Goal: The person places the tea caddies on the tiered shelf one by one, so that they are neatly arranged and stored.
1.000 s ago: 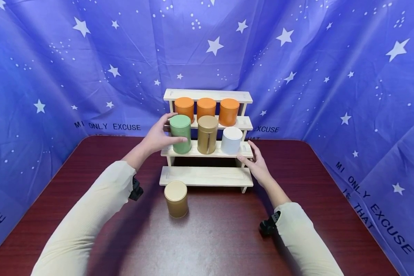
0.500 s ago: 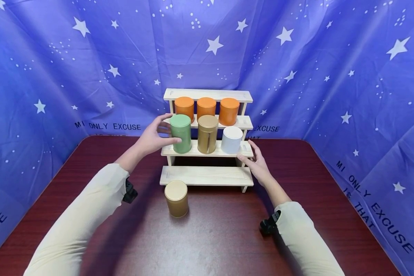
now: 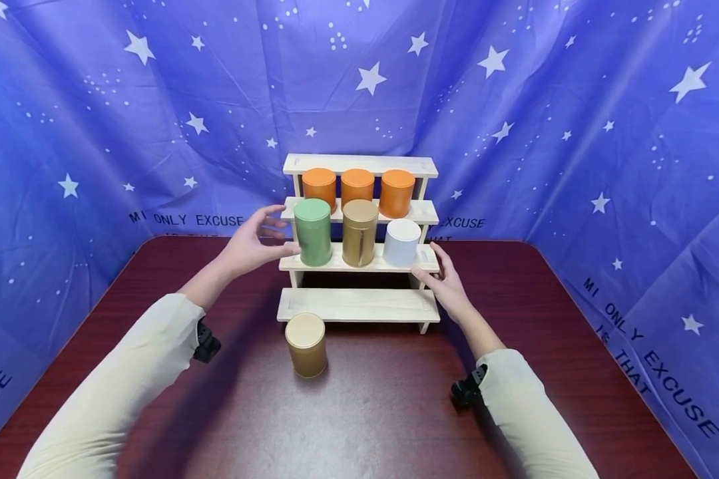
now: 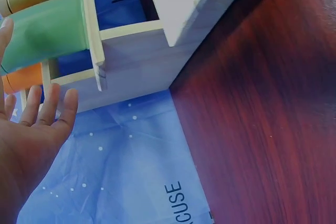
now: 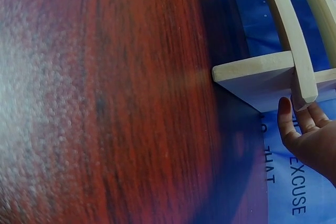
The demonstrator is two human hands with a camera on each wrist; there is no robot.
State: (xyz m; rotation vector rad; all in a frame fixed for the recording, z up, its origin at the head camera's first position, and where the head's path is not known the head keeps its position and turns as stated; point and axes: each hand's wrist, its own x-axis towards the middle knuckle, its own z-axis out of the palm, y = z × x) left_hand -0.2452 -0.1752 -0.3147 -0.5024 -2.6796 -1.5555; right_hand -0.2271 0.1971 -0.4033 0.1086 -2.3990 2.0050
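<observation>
A stepped wooden display stand stands on the table. On its second step from the bottom are a green canister, a tall gold canister and a white canister. My left hand is just left of the green canister, its fingers spread and holding nothing. In the left wrist view that palm and its loose fingers show below the green canister. At the stand's right end, my right hand grips the tip of the same step, thumb in front and fingers behind.
Several orange canisters line the third step. A shorter gold canister with a pale lid stands on the dark red table, before the stand's front left. Blue star-printed cloth hangs behind and at both sides.
My left hand has let go of the green canister and drawn back to the left. The canister stays upright on the step. My right hand has stayed at the stand's right end.
</observation>
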